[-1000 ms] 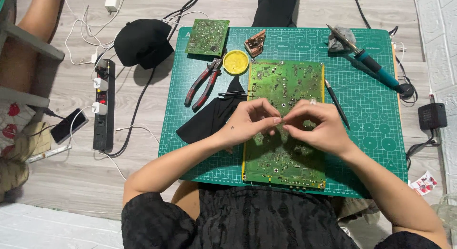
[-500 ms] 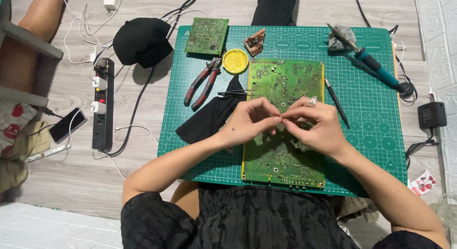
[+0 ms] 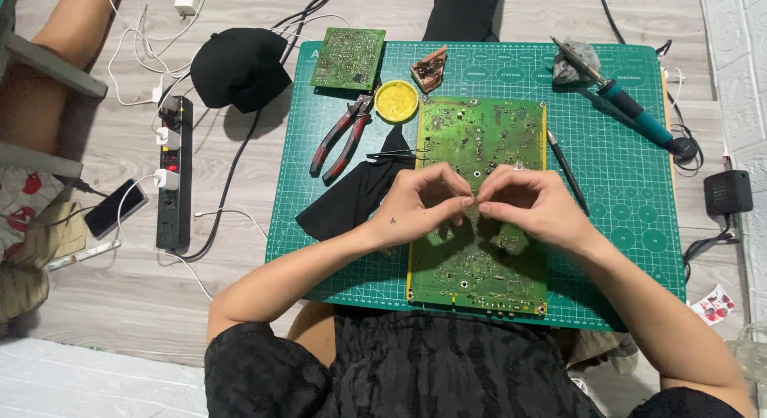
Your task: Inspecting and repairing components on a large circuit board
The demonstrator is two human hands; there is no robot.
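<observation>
Two bare hands are brought together over a large green circuit board (image 3: 479, 202) that lies flat on a green cutting mat (image 3: 623, 226). The left hand (image 3: 419, 202) and the right hand (image 3: 523, 202) meet fingertip to fingertip above the board's middle, thumbs and forefingers pinched narrow. Whether something small is held between them cannot be told; whatever is there is hidden by the fingers.

Several risks are judged likely from this layout. A tiny part, if one is pinched, could be dropped among the board's components and lost, since the grip is fine and the surface cluttered. The board is not clamped, so it could be shifted by pressure from the hands. A soldering iron (image 3: 627, 106) rests on the mat's far right corner with its cord trailing off the edge; it could be dragged or knocked by a snagged cable. Tweezers (image 3: 395, 154) lie just beside the board's left edge, on a black cloth (image 3: 351, 198), and could be brushed aside by the left wrist.

One container is seen: a small round yellow tin (image 3: 396, 101), open, with yellowish paste inside, set just beyond the board's upper left corner. Red-handled pliers (image 3: 342, 138) lie to its left, and a smaller green board (image 3: 347, 59) sits at the mat's far corner. A power strip (image 3: 172, 174) lies on the floor, well apart.
</observation>
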